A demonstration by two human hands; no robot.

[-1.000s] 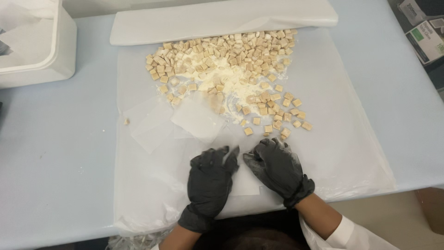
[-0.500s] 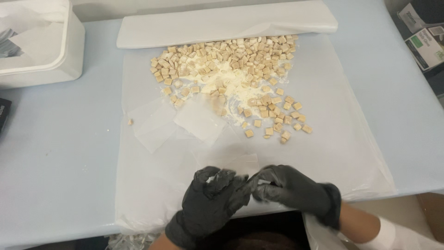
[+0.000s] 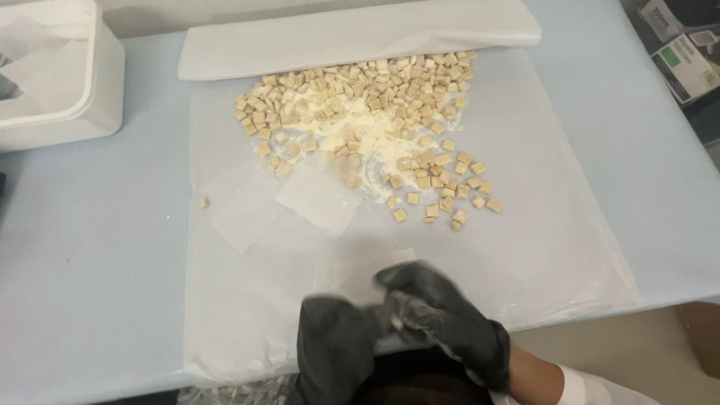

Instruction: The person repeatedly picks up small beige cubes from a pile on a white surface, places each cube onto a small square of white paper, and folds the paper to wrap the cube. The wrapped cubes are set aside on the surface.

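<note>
Two hands in matte black gloves meet at the near edge of a translucent white plastic sheet (image 3: 570, 247). The left hand (image 3: 334, 349) and right hand (image 3: 442, 319) pinch one small pale cube (image 3: 397, 322) between blurred fingertips. Dozens of tan cubes (image 3: 375, 97) lie dusted in powder well beyond, with several square wrappers (image 3: 319, 196) between.

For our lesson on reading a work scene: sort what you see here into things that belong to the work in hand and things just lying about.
In the work:
left hand
right hand
small pale piece between the hands
tan cubes
white powder
small paper squares
large white sheet

Lying about:
white tub
boxes
</note>
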